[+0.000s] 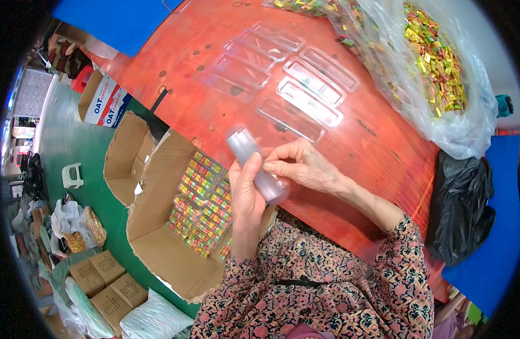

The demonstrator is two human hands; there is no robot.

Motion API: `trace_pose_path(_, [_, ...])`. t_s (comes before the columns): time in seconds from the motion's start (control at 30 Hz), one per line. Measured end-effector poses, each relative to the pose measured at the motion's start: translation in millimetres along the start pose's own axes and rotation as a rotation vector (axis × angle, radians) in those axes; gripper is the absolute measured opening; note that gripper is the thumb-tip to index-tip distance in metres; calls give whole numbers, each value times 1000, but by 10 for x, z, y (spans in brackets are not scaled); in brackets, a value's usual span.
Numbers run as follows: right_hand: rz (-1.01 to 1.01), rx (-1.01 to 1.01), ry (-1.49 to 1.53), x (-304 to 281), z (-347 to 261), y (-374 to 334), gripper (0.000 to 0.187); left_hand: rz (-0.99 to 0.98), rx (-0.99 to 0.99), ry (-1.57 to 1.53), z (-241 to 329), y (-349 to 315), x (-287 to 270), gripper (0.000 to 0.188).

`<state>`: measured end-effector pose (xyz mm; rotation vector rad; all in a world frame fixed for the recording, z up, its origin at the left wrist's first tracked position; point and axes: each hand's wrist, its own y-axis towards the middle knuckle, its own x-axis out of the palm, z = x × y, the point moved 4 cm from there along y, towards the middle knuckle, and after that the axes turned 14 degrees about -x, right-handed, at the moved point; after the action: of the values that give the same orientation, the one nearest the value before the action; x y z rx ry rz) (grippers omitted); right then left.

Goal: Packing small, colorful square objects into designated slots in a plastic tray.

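Observation:
My left hand [247,183] is wrapped round a long, translucent stack of what look like nested clear plastic trays [241,143], held tilted over the table's near edge. At the middle of this stack, my right hand [298,164] has thumb and forefinger pinched together against it. Whether a single tray is between those fingertips is too small to tell. Beyond my hands, several clear rectangular plastic trays [310,101] lie in two rough rows on the red table [378,147]. They look empty, and some catch bright glare.
Left of my hands, an open cardboard box [152,243] contains rows of small colourful wrapped pieces [200,206]. A large clear bag [435,62] of similar shiny pieces stands at the far right, above a black plastic bag [460,209]. Another open carton [127,152] stands farther left.

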<state>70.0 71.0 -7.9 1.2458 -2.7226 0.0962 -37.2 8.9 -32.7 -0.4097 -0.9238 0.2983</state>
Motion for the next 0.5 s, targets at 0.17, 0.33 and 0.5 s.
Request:
trace_pose_path(0.17, [44, -40, -120, 38, -49, -3, 20, 42, 16, 22, -18, 17, -13, 44])
trace_pose_path(0.33, [50, -17, -116, 26, 39, 6, 18, 70, 43, 92, -36, 39, -40, 46])
trace_pose_path(0.5, [280, -152, -254, -82, -192, 11, 13, 160, 12, 13, 10, -16, -91, 40])
